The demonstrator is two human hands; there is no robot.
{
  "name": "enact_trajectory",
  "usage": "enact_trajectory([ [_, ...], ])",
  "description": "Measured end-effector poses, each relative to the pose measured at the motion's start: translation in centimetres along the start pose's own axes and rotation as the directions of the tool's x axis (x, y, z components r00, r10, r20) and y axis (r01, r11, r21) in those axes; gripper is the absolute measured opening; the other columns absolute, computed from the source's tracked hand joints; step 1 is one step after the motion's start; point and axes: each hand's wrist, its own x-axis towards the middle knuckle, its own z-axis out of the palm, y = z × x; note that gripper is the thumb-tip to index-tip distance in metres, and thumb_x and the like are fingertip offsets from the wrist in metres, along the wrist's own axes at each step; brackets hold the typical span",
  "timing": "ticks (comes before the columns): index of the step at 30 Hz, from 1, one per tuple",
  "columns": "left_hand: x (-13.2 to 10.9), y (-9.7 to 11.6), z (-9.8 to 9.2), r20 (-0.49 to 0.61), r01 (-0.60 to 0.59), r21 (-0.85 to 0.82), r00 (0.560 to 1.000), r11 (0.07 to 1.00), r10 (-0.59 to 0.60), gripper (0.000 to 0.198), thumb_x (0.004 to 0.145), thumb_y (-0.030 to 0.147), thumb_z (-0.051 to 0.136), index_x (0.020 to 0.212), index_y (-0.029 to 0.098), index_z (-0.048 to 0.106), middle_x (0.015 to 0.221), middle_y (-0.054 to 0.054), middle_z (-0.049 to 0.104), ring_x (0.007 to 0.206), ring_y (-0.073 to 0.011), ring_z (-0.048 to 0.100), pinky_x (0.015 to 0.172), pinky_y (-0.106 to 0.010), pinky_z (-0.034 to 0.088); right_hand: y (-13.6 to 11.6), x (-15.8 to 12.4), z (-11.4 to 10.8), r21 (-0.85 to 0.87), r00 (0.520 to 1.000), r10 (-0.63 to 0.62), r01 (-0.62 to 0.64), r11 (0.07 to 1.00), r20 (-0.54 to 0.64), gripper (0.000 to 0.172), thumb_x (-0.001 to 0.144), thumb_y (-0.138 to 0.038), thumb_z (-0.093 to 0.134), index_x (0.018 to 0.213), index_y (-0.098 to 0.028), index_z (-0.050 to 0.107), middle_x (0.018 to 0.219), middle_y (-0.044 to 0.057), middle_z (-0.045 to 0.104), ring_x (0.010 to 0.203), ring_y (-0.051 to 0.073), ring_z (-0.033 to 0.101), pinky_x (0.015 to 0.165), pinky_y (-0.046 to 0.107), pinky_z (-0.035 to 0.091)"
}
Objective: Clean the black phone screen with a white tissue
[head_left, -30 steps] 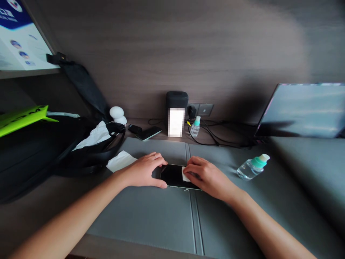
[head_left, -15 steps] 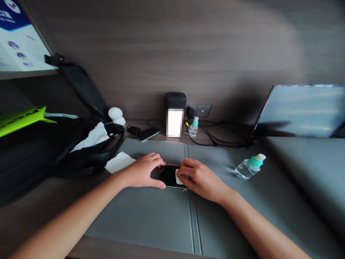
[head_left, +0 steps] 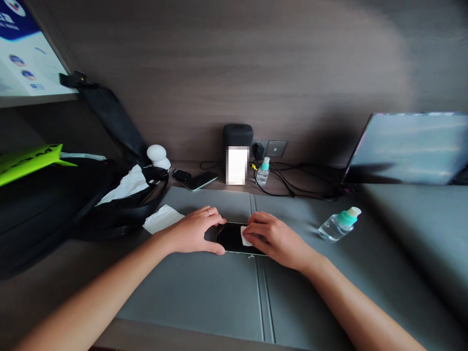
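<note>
A dark phone (head_left: 232, 237) lies flat on the grey desk mat (head_left: 197, 292), its black screen facing up. My left hand (head_left: 197, 230) grips its left end, thumb on the near edge and fingers on the far edge. Bunched fingers of my right hand (head_left: 272, 239) press a small folded white tissue (head_left: 245, 236) onto the screen. That hand covers the phone's right end. Left of my left hand lies a flat white tissue (head_left: 163, 219). To the right stands a clear spray bottle (head_left: 337, 225) with a teal collar.
Along the back are a second phone (head_left: 201, 181), a white rounded device (head_left: 158, 156), a black speaker-like box (head_left: 237, 131), a smaller bottle (head_left: 263, 171) and black cables (head_left: 288, 187). A black bag (head_left: 44, 209) sits left; a laptop (head_left: 409, 148) stands right.
My right hand and its tissue have shifted slightly right and away across the screen. My left hand keeps its hold on the phone.
</note>
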Motion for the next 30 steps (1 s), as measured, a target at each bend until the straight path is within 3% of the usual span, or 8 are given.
enact_trajectory([
  [30,0.00,0.07,-0.11,0.008,0.002,-0.012,1.000,1.000,-0.002,0.055,0.074,0.053,0.076,0.117,0.024,0.058,0.105,-0.005,0.057,0.100,-0.0260,0.055,0.085,-0.037,0.047,0.43,-0.50,-0.50,-0.060,0.999,0.047,-0.048,0.997,-0.014,0.022,0.099,-0.023,0.046,0.097,-0.020,0.068,0.092,0.006,0.059,0.080,0.016,0.058,0.077,0.032,0.047],
])
